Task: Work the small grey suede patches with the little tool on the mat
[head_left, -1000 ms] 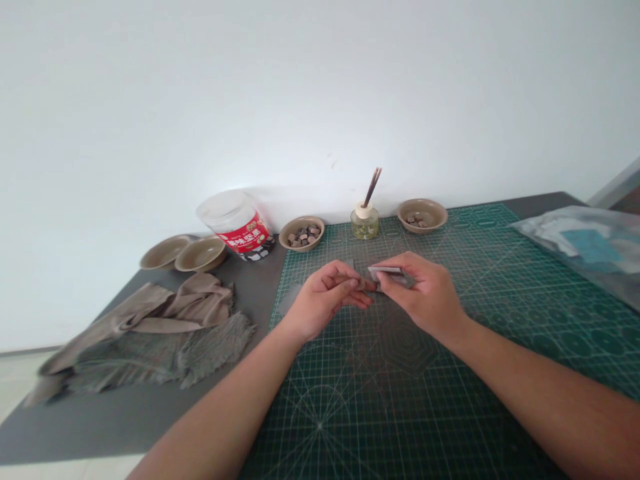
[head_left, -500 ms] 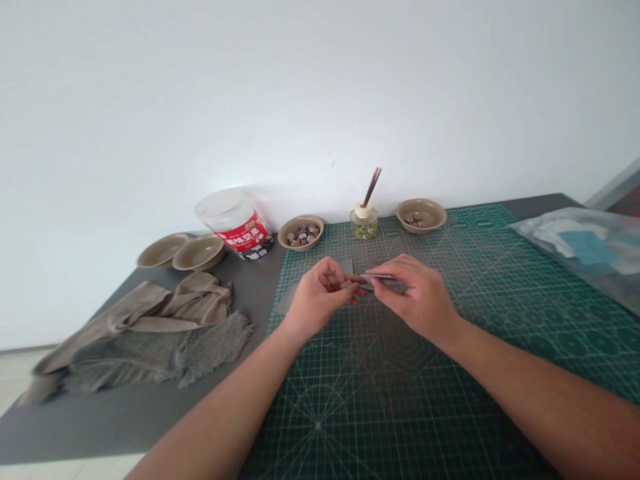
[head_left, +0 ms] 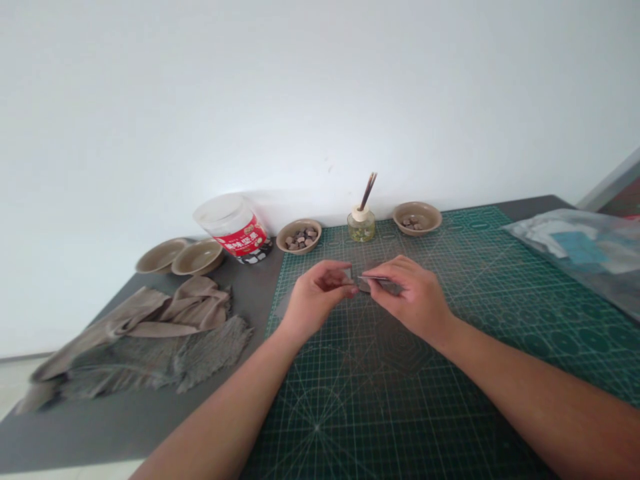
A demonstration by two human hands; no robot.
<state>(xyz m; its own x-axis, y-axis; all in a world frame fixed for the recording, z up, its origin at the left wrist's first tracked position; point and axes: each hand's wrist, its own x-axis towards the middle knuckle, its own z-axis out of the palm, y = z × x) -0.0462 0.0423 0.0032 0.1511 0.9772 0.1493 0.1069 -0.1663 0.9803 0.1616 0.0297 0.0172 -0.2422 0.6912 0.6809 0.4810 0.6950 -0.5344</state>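
Basically, the left hand [head_left: 317, 293] is pinching something small I can't make out, while the right hand [head_left: 413, 291] is pinching a thin metal strip [head_left: 374, 277] right beside it, both working just above the green cutting mat [head_left: 350, 413].

Open green gridded cutting mat [head_left: 400, 407] lies near and right of the person's left hand [head_left: 317, 293] and right hand [head_left: 410, 293]. Along the far edge stand a tan bowl of brown pieces [head_left: 299, 236], a glass jar with dark sticks [head_left: 361, 227] and another tan bowl [head_left: 417, 218]. Crumpled grey-brown cloth [head_left: 150, 333] blocks the left; a clear plastic bag [head_left: 575, 247] blocks the right.
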